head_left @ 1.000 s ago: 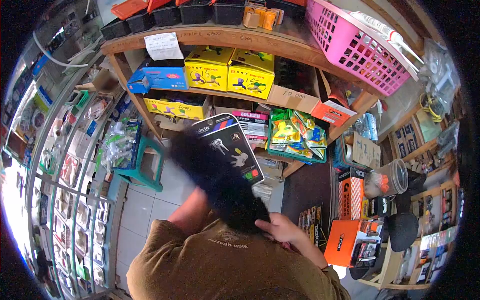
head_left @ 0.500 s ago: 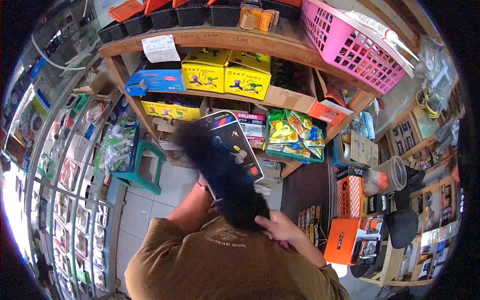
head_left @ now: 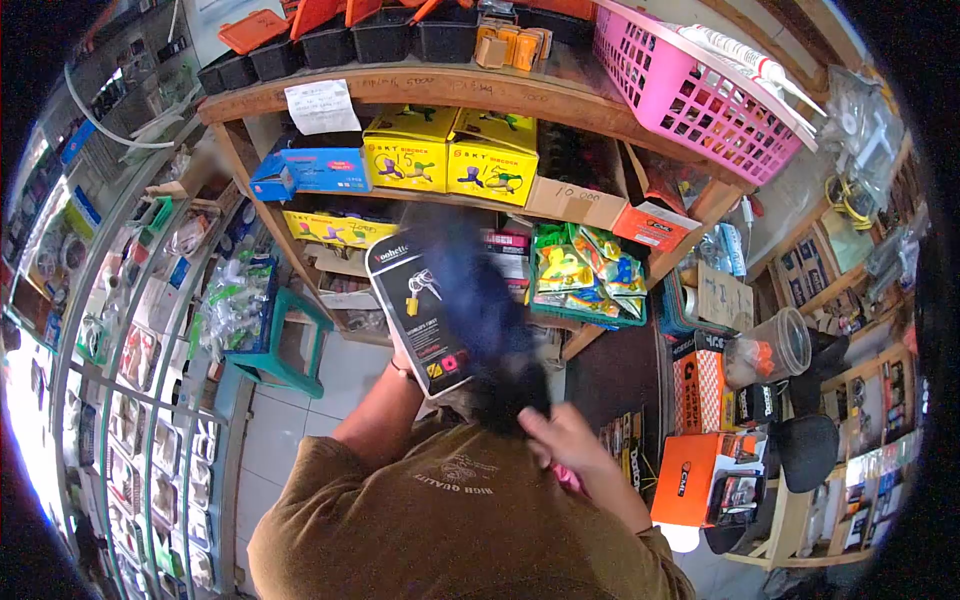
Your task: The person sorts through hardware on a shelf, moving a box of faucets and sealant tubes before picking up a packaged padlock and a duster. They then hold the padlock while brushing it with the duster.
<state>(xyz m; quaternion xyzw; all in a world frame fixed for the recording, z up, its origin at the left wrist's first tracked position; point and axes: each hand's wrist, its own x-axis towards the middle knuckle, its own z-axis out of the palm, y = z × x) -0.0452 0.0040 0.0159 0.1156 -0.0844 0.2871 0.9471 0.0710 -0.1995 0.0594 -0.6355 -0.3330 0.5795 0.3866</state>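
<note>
My left hand [head_left: 399, 360] is closed on the lower left edge of a flat black package with a white border [head_left: 412, 312], printed with a keys picture. A dark, fluffy, blurred duster [head_left: 478, 315] lies over or in front of the package's right side. It hides that side and reaches down to my right hand [head_left: 565, 438], whose fingers are wrapped round its lower end. A bit of pink [head_left: 568, 480] shows beneath that hand. Most of my left fingers are behind the package.
Ahead stands a wooden shelf [head_left: 400, 88] with yellow boxes [head_left: 490, 165], a blue box [head_left: 325, 170] and a green basket of packets [head_left: 590, 275]. A pink basket [head_left: 690, 95] sits on top. A green stool [head_left: 290, 350] is left, an orange box [head_left: 685, 480] right.
The package has shifted left and shows different printing. The duster's upper part has swung to the right, uncovering the package's left side. My right hand has moved slightly.
</note>
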